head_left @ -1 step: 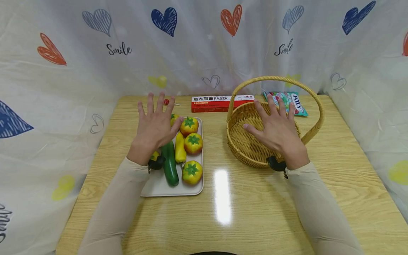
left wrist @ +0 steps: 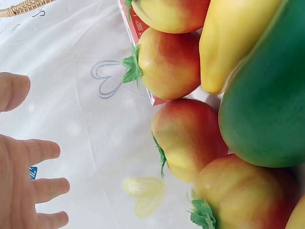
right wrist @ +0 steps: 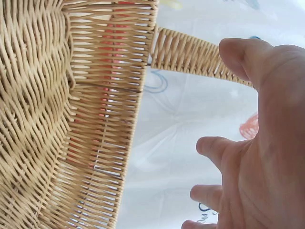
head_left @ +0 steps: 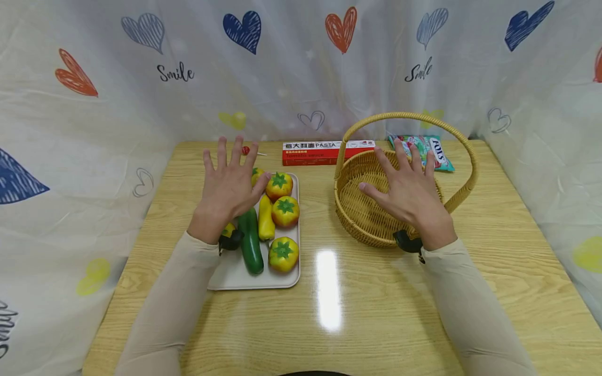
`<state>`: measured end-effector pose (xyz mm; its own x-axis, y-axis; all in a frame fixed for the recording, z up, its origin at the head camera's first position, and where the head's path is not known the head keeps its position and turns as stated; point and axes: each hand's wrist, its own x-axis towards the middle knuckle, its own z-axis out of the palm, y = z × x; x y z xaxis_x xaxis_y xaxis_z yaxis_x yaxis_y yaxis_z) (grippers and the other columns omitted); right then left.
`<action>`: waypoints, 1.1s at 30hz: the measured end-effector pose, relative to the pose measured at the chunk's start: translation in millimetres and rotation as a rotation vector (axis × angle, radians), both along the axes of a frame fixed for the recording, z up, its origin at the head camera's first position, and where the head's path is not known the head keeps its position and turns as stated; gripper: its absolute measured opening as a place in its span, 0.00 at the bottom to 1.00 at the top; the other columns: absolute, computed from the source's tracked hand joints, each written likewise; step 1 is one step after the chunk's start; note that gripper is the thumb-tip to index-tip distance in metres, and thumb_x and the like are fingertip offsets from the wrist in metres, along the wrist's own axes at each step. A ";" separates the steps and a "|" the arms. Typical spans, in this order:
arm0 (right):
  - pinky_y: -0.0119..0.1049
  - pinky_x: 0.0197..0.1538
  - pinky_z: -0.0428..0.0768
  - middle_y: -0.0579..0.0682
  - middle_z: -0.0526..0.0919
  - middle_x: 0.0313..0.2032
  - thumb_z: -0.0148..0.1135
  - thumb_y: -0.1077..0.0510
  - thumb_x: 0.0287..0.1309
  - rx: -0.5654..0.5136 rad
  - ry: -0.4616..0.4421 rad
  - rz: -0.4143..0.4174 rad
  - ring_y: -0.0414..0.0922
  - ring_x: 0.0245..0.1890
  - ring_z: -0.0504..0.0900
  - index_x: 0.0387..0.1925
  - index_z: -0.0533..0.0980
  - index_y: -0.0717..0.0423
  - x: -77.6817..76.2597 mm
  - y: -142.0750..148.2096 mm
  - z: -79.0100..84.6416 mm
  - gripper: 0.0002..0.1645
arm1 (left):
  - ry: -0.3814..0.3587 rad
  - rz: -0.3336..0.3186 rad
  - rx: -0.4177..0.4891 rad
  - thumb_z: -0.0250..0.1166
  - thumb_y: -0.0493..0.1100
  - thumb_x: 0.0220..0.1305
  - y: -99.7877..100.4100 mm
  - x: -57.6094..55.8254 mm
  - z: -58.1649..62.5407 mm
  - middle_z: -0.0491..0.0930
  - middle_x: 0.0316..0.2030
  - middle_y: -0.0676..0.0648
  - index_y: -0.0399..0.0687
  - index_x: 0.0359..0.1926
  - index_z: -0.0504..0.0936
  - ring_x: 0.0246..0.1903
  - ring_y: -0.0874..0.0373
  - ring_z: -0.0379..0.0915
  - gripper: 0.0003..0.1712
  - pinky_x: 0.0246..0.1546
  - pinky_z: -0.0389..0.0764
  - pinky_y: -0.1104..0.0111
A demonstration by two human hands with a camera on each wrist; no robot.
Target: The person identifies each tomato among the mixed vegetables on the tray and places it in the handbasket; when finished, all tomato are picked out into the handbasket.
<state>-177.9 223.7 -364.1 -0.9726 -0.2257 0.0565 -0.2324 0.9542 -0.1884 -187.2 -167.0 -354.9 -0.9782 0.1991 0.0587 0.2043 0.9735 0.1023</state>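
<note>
Fingers (head_left: 236, 151) straight and fanned out on the left hand (head_left: 226, 188), thumb stuck out sideways, just hanging over a pale tray (head_left: 254, 283) of produce. Right hand (head_left: 409, 190) is doing the same thing, spread wide above a wicker basket (head_left: 359, 206), and its wrist view has it apart from the rim. On the tray: one long green veggie (head_left: 251, 243), a yellow one (head_left: 266, 219) next to it, and a row of yellow-red fruits (head_left: 285, 211) with leafy green tops. Further back there's a red pasta box (head_left: 312, 155) behind the tray and basket, plus a teal snack bag (head_left: 437, 151) at the right. Heart-print curtain (head_left: 282, 78) behind it all.
</note>
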 end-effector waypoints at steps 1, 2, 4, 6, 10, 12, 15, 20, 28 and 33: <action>0.79 0.81 0.25 0.58 0.34 0.90 0.42 0.13 0.70 0.000 -0.002 -0.001 0.74 0.87 0.35 0.90 0.41 0.33 0.0 0.2 -0.2 0.60 | 0.001 0.000 -0.001 0.44 0.71 0.83 0.1 0.0 0.1 0.37 0.90 0.37 0.53 0.90 0.49 0.87 0.29 0.26 0.48 0.82 0.30 0.25; 0.79 0.81 0.25 0.59 0.34 0.90 0.41 0.13 0.70 -0.001 -0.002 -0.001 0.74 0.87 0.35 0.90 0.41 0.33 0.0 0.4 -0.4 0.60 | 0.004 -0.001 -0.002 0.44 0.71 0.82 0.2 0.0 0.1 0.38 0.90 0.37 0.53 0.90 0.49 0.87 0.29 0.26 0.48 0.82 0.30 0.25; 0.79 0.81 0.25 0.59 0.34 0.90 0.41 0.13 0.70 0.000 -0.003 -0.002 0.74 0.87 0.35 0.90 0.41 0.34 0.0 0.5 -0.4 0.60 | 0.012 -0.001 -0.005 0.44 0.71 0.82 0.3 0.0 0.2 0.39 0.89 0.36 0.53 0.90 0.49 0.87 0.29 0.26 0.48 0.82 0.31 0.25; 0.79 0.81 0.25 0.59 0.35 0.90 0.41 0.13 0.70 -0.002 -0.003 -0.002 0.74 0.87 0.35 0.90 0.41 0.33 -0.2 0.5 -0.3 0.60 | 0.020 -0.002 -0.007 0.45 0.71 0.82 0.2 0.1 0.4 0.40 0.89 0.36 0.53 0.90 0.49 0.87 0.29 0.26 0.48 0.82 0.31 0.25; 0.79 0.81 0.26 0.58 0.34 0.90 0.41 0.13 0.70 -0.002 -0.004 -0.001 0.74 0.87 0.35 0.90 0.41 0.33 -0.8 0.8 0.0 0.60 | 0.021 -0.004 -0.003 0.45 0.70 0.83 0.1 0.3 0.6 0.40 0.89 0.36 0.53 0.90 0.49 0.87 0.29 0.27 0.47 0.82 0.31 0.25; 0.79 0.81 0.26 0.58 0.33 0.90 0.41 0.13 0.70 -0.009 -0.006 0.005 0.74 0.87 0.35 0.90 0.40 0.34 -0.4 0.8 1.0 0.60 | 0.021 -0.011 0.008 0.46 0.70 0.83 -0.8 0.5 0.0 0.41 0.89 0.37 0.53 0.90 0.50 0.88 0.30 0.27 0.47 0.82 0.31 0.25; 0.80 0.81 0.27 0.58 0.33 0.90 0.44 0.14 0.71 -0.049 -0.013 0.028 0.73 0.87 0.35 0.90 0.39 0.34 2.1 2.3 5.4 0.61 | 0.023 -0.026 0.038 0.46 0.70 0.83 -6.9 2.1 -1.6 0.42 0.89 0.38 0.53 0.90 0.51 0.88 0.31 0.27 0.46 0.82 0.32 0.25; 0.77 0.83 0.27 0.59 0.40 0.90 0.55 0.24 0.74 -0.194 -0.034 0.142 0.69 0.88 0.38 0.91 0.41 0.36 11.6 11.5 18.4 0.58 | 0.012 -0.055 0.129 0.50 0.66 0.84 -39.4 11.8 -2.7 0.43 0.89 0.38 0.52 0.89 0.52 0.88 0.31 0.29 0.45 0.82 0.36 0.25; 0.74 0.81 0.59 0.50 0.57 0.87 0.72 0.39 0.70 -0.327 0.009 0.261 0.62 0.87 0.56 0.88 0.57 0.35 32.6 34.0 25.0 0.53 | -0.012 -0.108 0.330 0.57 0.56 0.84 -111.8 30.2 -7.4 0.54 0.86 0.31 0.42 0.87 0.57 0.85 0.26 0.40 0.42 0.82 0.46 0.27; 0.68 0.77 0.71 0.47 0.72 0.81 0.77 0.47 0.67 -0.417 0.070 0.333 0.57 0.81 0.70 0.83 0.67 0.33 36.4 28.3 14.9 0.47 | -0.018 -0.106 0.410 0.61 0.51 0.83 -137.7 36.2 -16.6 0.63 0.82 0.30 0.41 0.84 0.63 0.82 0.25 0.52 0.38 0.79 0.54 0.26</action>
<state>-141.5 252.0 -349.3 -0.8426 -0.4660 0.2699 -0.5357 0.6740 -0.5088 -151.0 -304.7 -371.5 -0.9551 0.2628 0.1370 0.2961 0.8250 0.4814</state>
